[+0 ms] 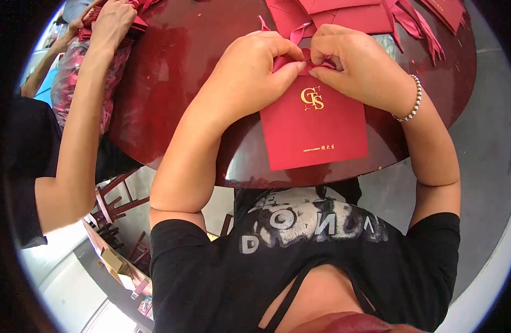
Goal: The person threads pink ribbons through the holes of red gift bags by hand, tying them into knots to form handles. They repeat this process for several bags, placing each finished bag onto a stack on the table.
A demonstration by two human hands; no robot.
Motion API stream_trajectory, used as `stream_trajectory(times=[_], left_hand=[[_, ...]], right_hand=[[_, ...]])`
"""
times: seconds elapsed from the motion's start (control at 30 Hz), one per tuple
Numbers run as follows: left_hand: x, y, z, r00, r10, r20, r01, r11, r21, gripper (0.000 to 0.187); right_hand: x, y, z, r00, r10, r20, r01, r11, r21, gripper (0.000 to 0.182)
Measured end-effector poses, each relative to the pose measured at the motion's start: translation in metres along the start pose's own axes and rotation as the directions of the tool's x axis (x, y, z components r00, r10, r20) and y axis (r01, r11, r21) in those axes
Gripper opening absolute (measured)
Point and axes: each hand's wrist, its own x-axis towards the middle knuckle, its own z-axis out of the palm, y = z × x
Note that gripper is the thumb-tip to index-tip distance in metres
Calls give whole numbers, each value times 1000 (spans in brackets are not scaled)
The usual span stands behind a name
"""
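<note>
Head view: red envelope with gold GTS lettering (pixel 316 133) lies flat, directly torso-side of the fingers, its visible length running from them toward the torso. Left hand (pixel 261 64) and right hand (pixel 362 64) about equally near, one over each side of the top end. Both thumb-and-index pinches closed on the pink ribbon (pixel 278 62); two ribbon tips poke out beyond the fingers. Knot, exact grip and envelope's top edge hidden by fingers. Co-worker's hand (pixel 114 23), left of these fingers, cut off at frame edge.

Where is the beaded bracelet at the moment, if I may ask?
In the head view, the bracelet circles the right wrist, right of the red packet.
</note>
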Motion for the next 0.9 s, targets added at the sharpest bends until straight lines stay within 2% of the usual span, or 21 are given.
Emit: stream_trajectory(times=[0.1,0.2,0.3,0.4,0.5,0.6,0.7,0.8,0.9], left_hand=[[-1,12,-2,997,-75,25,76,997,-26,21],[-4,22,-5,992,-124,26,126,985,-119,21],[-4,27,-5,997,-81,3,81,993,-89,20],[-4,36,-8,982,-161,96,177,964,-197,19],[-4,41,-9,979,-164,120,186,961,-203,19],[-5,39,-7,986,-81,144,106,979,-172,19],[-6,37,-9,969,-102,225,165,945,-284,20],[-8,35,-11,951,-120,286,201,940,-275,16],[-10,38,-9,980,-30,197,76,969,-234,12]], right_hand=[[-1,-9,-6,990,135,51,-138,989,58,14],[-2,-6,-6,987,150,65,-160,971,175,14],[-5,-10,-12,990,119,69,-128,980,151,15],[-2,-18,-25,954,194,230,-238,954,181,14],[-4,-23,-27,965,183,187,-221,953,208,14],[-9,-18,-21,1000,-9,4,8,995,99,13],[-11,-17,-21,999,8,50,-16,988,152,14],[-6,-22,-37,978,19,206,-76,959,275,17],[-10,-3,-40,975,101,197,-184,864,468,18]])
